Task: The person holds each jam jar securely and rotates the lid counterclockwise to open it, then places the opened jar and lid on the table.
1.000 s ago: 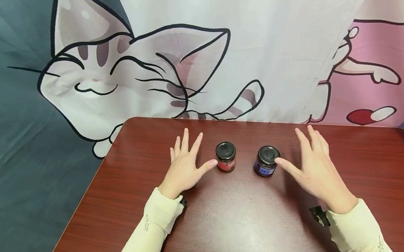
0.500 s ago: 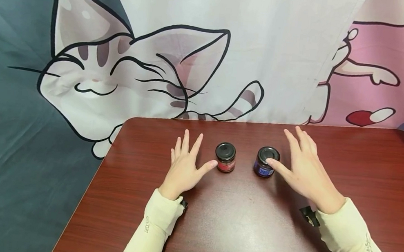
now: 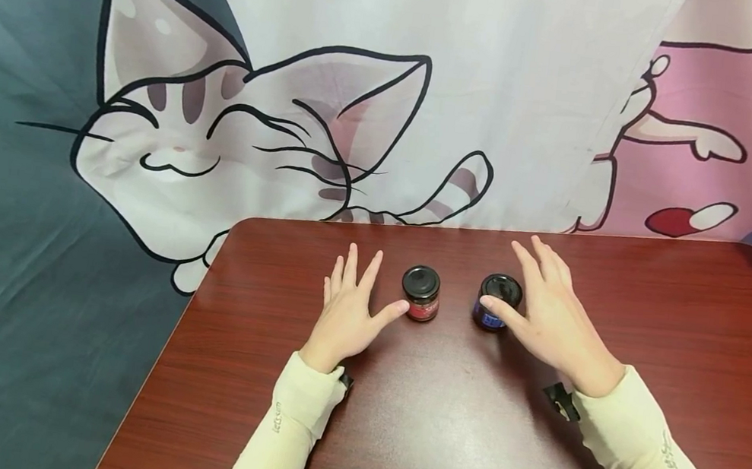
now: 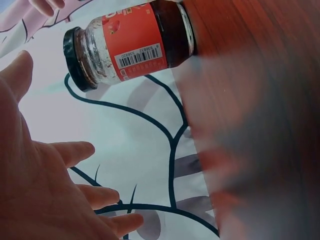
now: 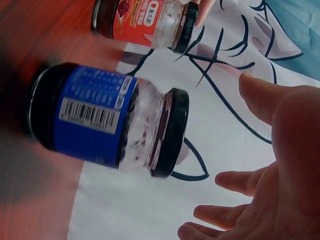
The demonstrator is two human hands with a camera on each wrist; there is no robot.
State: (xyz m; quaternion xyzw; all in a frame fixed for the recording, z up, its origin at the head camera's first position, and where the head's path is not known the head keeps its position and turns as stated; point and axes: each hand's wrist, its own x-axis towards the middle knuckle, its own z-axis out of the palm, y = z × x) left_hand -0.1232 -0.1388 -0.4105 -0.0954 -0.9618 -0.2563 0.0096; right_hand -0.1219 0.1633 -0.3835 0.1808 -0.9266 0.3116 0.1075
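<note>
Fingers point(image 3: 372, 268) spread wide on left hand point(image 3: 343, 321) and right hand point(image 3: 549, 320) — nothing held. Printed cloth point(image 3: 541, 99) hangs beyond the fingertips, cat on it. Brown table point(image 3: 453, 418) under the fingers; pale sleeves point(image 3: 280, 431) behind them. Blue jar point(image 5: 107, 122) upright, just beside the right fingers; right thumb overlaps it in the head view, but the right wrist view shows a gap. Red jar point(image 4: 132, 42) upright, just beside the left thumb — not touching. Black lids point(image 3: 422, 280) on both, near the thumb tips. Barcode point(image 5: 90, 115) on each label.
</note>
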